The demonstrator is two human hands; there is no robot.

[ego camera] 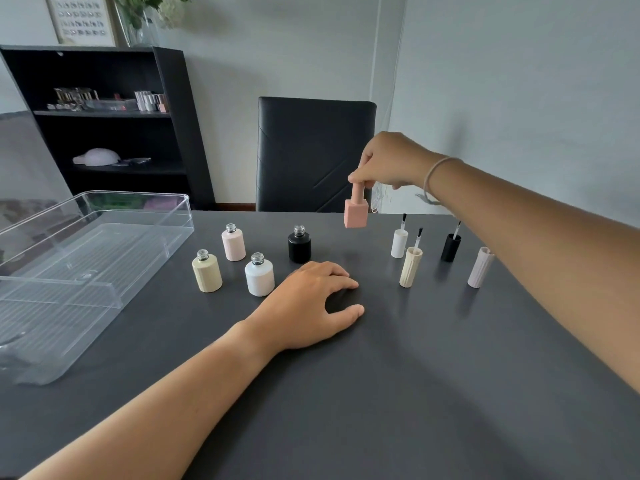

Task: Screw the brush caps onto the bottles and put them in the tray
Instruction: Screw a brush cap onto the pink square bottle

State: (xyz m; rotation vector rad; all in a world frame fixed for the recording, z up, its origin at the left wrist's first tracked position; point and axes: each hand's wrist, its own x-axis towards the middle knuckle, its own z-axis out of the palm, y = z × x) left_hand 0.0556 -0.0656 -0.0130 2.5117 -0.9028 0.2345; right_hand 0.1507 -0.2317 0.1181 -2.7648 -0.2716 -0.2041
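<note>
At the left edge of the frame sits the clear tray (pixel 104 237), nothing in it yet as far as I can see, its long side open toward me so finished bottles can go straight in. Just right of it, left of centre, four uncapped bottles stand upright with bare threaded necks: cream (pixel 207 273), pale pink (pixel 233 243), white (pixel 259 274) and black (pixel 299 244), grouped close so I can reach each in turn.

My left hand (pixel 311 303) lies flat on the bench (pixel 381 393) in the middle of the frame, fingers released and spread, holding nothing; it rests just beside the white and black bottles, ready, I judge, to steady one.

Right of centre, above the bench, my right hand (pixel 388 161) has its fingers (pixel 360 180) pinched on the cap of a peach square bottle (pixel 355 211), which hangs in the air with the cap already on. I take it to be a capped bottle bound for the tray.

Further right, four brush caps stand on their tops, brushes pointing up to keep bristles off the bench: white (pixel 399 243), cream ribbed (pixel 410 266), black (pixel 450 247), and a pale ribbed one (pixel 480 267) partly hidden behind my forearm.

I can read no brand or label on anything; the framed chart at upper left is too blurred.
</note>
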